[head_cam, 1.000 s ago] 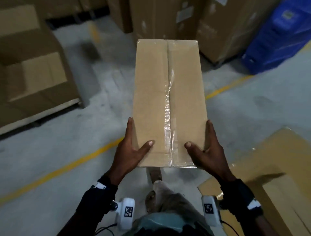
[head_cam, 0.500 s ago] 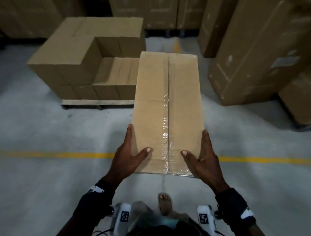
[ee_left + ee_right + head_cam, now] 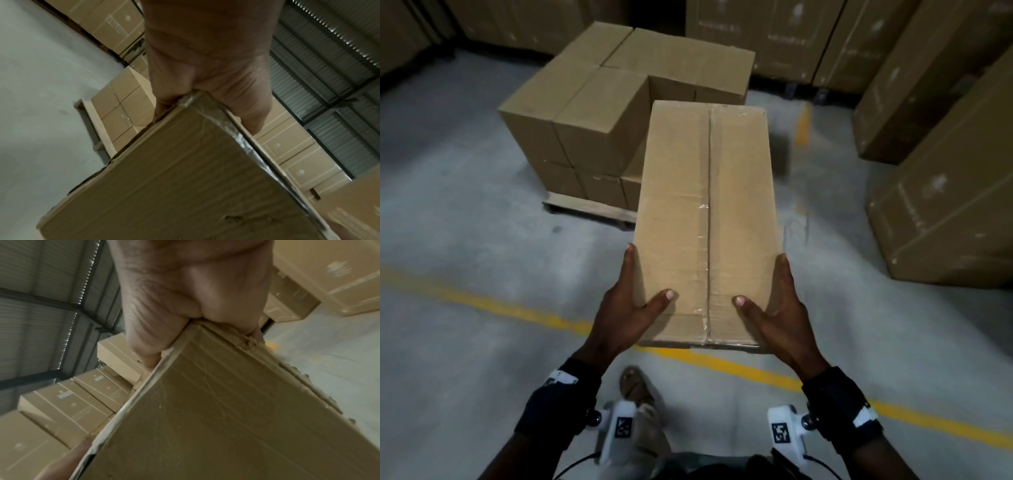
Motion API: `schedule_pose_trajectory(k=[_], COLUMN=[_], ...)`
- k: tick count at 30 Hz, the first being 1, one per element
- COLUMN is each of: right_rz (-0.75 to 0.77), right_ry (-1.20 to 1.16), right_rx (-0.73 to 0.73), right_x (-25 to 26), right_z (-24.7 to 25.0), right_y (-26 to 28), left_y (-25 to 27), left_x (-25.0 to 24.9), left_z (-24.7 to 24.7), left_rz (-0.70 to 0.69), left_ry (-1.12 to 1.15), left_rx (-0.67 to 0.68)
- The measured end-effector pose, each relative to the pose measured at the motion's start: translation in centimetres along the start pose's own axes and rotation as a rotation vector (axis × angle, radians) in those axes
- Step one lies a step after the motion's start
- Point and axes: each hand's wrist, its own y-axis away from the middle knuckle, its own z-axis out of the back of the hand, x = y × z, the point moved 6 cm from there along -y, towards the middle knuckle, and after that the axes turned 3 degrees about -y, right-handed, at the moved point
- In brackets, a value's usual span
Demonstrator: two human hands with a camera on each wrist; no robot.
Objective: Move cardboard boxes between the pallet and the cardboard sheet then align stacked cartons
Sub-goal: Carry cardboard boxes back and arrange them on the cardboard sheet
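Observation:
I carry a long taped cardboard box (image 3: 705, 212) (image 3: 185, 186) (image 3: 226, 418) in front of me, above the floor. My left hand (image 3: 631, 308) (image 3: 205, 73) grips its near left corner, thumb on top and fingers along the side. My right hand (image 3: 779, 311) (image 3: 185, 305) grips the near right corner the same way. Ahead on the floor stands a wooden pallet (image 3: 589, 207) (image 3: 98, 128) loaded with stacked cartons (image 3: 599, 113); the carried box hides the stack's right front part.
Tall cartons (image 3: 945, 171) line the right side and more cartons (image 3: 767, 34) stand along the back wall. A yellow floor line (image 3: 517, 310) crosses beneath the box. My foot (image 3: 637, 387) shows below it. Grey concrete floor (image 3: 458, 222) lies left of the pallet.
The view has turned from the cardboard sheet to the pallet stack, which has come closer. Both hands have kept the same grip on the box.

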Motion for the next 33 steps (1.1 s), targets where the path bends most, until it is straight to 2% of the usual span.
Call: schedule_pose_trajectory(k=[10, 18, 27, 33], right_rz=[-0.069, -0.134, -0.146, -0.169], right_ry=[0.023, 0.051, -0.022, -0.058], right_rx=[-0.007, 0.013, 0.028, 0.022], right_x=[9.2, 12.5, 16.1, 17.8], right_z=[-11.3, -16.9, -21.6, -24.5], right_y=[-13.4, -26.8, -43.9, -53.7], left_y=[-18.5, -34.0, -52.5, -63.8], left_x=[2.7, 3.8, 2.1, 1.9], left_z=[10.7, 13.0, 15.2, 16.2], left_rz=[-0.035, -0.044, -0.077, -0.044], left_ry=[-0.058, -0.089, -0.075, -0.074], left_rx=[0.085, 0.146, 0.139, 0.202])
